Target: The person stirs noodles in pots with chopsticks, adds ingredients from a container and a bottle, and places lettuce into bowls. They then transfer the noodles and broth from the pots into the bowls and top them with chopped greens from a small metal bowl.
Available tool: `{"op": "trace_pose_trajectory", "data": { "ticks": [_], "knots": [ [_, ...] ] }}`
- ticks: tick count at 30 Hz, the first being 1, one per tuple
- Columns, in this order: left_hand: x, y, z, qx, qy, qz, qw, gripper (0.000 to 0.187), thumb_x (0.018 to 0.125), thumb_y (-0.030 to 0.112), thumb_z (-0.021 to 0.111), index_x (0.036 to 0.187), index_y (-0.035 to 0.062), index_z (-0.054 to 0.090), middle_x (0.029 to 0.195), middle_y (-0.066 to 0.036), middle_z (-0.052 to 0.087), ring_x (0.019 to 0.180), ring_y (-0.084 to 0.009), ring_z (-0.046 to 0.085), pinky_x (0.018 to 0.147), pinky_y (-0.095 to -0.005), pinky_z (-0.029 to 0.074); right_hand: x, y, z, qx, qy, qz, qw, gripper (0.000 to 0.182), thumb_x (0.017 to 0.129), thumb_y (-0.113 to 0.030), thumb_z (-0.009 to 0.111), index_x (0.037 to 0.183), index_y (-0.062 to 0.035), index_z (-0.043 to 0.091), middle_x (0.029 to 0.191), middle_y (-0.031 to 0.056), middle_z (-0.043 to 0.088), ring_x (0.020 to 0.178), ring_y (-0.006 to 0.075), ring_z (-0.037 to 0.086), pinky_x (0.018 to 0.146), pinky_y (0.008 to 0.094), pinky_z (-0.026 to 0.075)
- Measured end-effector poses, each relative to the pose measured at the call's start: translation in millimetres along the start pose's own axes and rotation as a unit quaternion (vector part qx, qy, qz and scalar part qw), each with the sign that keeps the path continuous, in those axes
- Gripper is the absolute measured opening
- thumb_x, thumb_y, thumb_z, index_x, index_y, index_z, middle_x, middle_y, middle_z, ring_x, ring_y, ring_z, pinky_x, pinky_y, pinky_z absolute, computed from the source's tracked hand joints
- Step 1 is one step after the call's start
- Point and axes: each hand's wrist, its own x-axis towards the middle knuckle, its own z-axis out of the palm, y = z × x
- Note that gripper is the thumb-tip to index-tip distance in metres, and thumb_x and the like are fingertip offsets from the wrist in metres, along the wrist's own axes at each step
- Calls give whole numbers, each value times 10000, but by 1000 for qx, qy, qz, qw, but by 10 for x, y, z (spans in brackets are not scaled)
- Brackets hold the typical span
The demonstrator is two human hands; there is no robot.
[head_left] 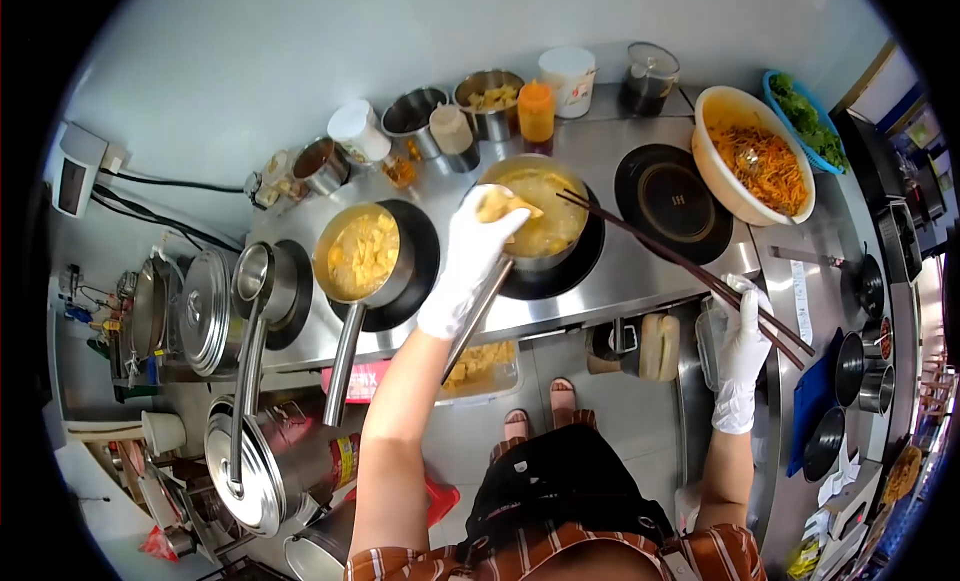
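Note:
My left hand (482,236), in a white glove, is closed on some pale yellow food pieces (508,205) above a steel saucepan (548,261). Yellowish broth (550,203) fills the saucepan, and its handle slants down past my left wrist. My right hand (742,326), gloved too, grips a pair of long dark chopsticks (665,250) near their thick ends. Their tips reach over the right side of the saucepan. Left of my left hand, a second saucepan (398,281) on a black hob holds yellow chunks (363,255) in liquid.
A bare black hob (672,203) lies to the right, beside a large bowl (706,131) of orange shreds and a blue basket (775,96) of greens. Sauce bottles (536,111) and steel pots (415,111) line the back. Lidded pots (205,316) stand at left.

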Motion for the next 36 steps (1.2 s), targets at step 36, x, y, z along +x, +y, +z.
{"op": "trace_pose_trajectory", "data": {
  "ticks": [36],
  "knots": [
    [-2241,342,-1330,-13,212,-67,975,239,916,9,576,1148,-19,623,1115,-104,665,1045,-162,610,976,-291,437,111,-228,1207,-206,-219,-129,945,75,826,8,666,890,20,704,904,103,704,859,202,667,810,295,518]
  ]
}}
